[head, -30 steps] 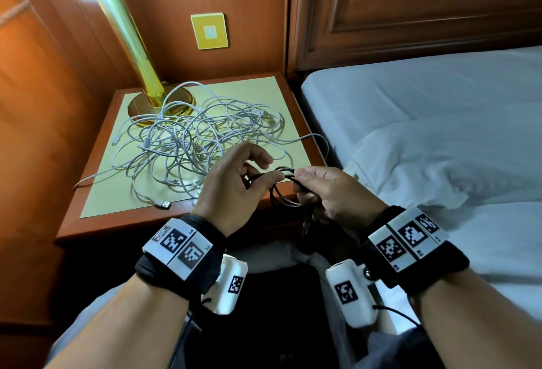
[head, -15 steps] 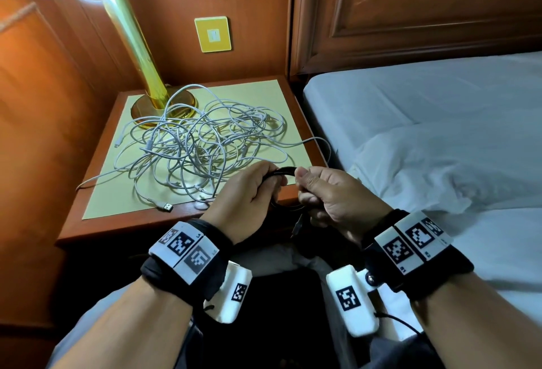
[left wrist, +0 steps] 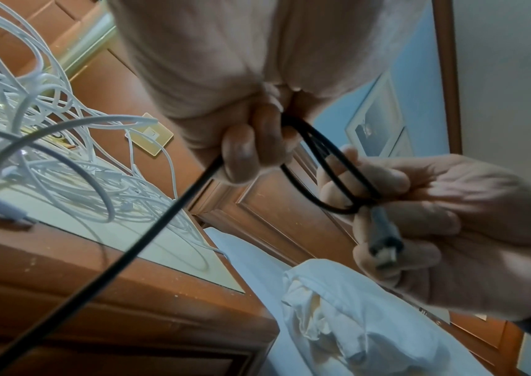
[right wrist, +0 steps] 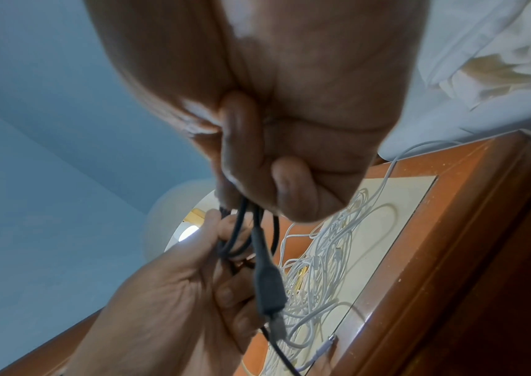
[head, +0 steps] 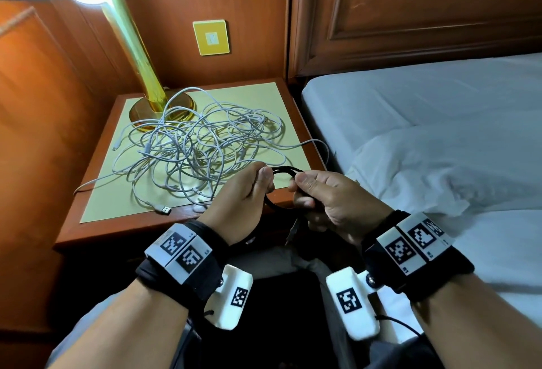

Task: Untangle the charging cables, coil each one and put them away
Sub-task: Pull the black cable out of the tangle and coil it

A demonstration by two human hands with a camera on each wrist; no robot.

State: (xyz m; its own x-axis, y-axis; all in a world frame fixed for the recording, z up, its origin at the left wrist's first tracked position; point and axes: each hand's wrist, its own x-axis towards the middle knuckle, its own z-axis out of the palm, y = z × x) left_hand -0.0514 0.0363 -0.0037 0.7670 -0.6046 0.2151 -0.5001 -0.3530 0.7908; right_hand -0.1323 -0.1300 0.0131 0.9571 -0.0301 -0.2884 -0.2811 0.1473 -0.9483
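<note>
Black cable [head: 283,169]: looped into a small coil between the two hands, in front of the nightstand's near edge; the loops arch from one hand's fingertips to the other.
Left hand [head: 240,201]: fingers curled, thumb and forefinger pinching the left side of the coil; in the left wrist view a straight run of black cable [left wrist: 122,257] leaves under its fingers [left wrist: 241,152] and drops toward the camera.
Right hand [head: 334,201]: fingers closed round the right side of the coil, thumb on top; a loose end with a dark plug [right wrist: 269,287] hangs below its fingers [right wrist: 293,188]. In the left wrist view the plug [left wrist: 385,241] lies against that palm.
White cables [head: 202,145]: a tangled heap on the nightstand, just beyond the hands and apart from the black coil; one strand runs off the right edge, a USB plug [head: 165,209] lies near the front edge.
Nightstand [head: 96,222]: wooden, with a pale top.
Lamp [head: 137,54]: brass, its base at the back left, touched by white loops.
Bed [head: 440,122]: white sheets, to the right.
</note>
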